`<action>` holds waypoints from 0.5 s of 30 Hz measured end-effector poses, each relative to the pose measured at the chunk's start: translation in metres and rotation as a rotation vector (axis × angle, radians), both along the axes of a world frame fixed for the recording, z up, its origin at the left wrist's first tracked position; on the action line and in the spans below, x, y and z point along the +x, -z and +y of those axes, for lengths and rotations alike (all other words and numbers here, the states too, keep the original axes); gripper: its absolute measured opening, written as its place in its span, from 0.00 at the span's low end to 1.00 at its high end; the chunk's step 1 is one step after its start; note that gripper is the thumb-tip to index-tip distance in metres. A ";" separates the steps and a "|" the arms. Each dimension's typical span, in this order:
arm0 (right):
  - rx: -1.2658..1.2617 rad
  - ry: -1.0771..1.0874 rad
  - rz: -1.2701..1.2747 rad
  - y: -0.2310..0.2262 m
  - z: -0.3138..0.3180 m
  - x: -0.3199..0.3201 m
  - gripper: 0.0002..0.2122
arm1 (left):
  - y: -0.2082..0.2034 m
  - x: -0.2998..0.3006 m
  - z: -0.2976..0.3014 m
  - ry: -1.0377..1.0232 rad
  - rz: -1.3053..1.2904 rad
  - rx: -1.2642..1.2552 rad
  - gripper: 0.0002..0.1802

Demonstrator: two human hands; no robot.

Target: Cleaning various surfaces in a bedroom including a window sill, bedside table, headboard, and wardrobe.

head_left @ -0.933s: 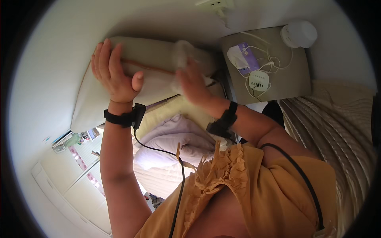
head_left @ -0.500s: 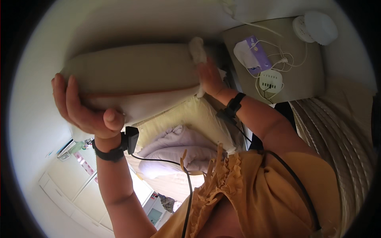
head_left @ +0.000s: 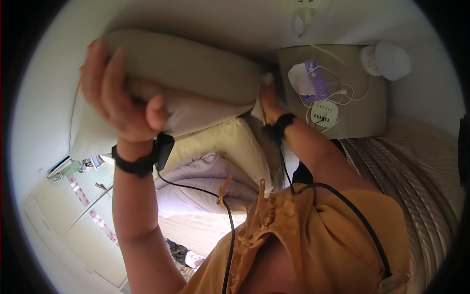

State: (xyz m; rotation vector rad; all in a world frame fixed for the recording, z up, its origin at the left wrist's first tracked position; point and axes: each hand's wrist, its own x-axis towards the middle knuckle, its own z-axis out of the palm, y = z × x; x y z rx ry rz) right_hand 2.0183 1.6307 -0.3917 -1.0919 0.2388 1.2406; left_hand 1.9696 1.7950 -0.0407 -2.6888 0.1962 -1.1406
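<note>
A padded grey-brown headboard point(head_left: 191, 66) with a brown piped edge stretches along the wall in front of me. My left hand point(head_left: 120, 95) is open over its left part, fingers spread and slightly blurred; I cannot tell if it touches the padding. At the headboard's right end, my right hand point(head_left: 268, 100) is closed on a whitish cloth point(head_left: 258, 111), which shows above and below the fingers. The cloth lies against the end of the padding. Part of this hand's fingers is hidden.
Below the headboard are a pale yellow pillow point(head_left: 225, 147) and a folded lilac quilt point(head_left: 196, 183). A bedside table point(head_left: 362, 115) at the right carries a purple tissue pack point(head_left: 316, 81), a white charger point(head_left: 324, 113), cables and a white lamp point(head_left: 391, 61). Pleated curtain-like fabric point(head_left: 391, 181) hangs at right.
My right hand has moved down with the cloth, round the headboard's right end. My left hand has lifted and shifted slightly right. The view has also turned a little.
</note>
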 end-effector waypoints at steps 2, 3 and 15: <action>0.039 0.069 -0.131 -0.059 -0.015 -0.003 0.22 | 0.004 0.009 -0.002 0.014 -0.019 0.003 0.36; 0.055 0.085 -0.260 -0.081 -0.016 -0.008 0.23 | 0.001 0.009 -0.007 0.013 -0.035 0.011 0.36; 0.418 0.199 -1.257 -0.184 0.005 0.023 0.21 | 0.000 0.011 -0.009 -0.026 0.031 -0.021 0.35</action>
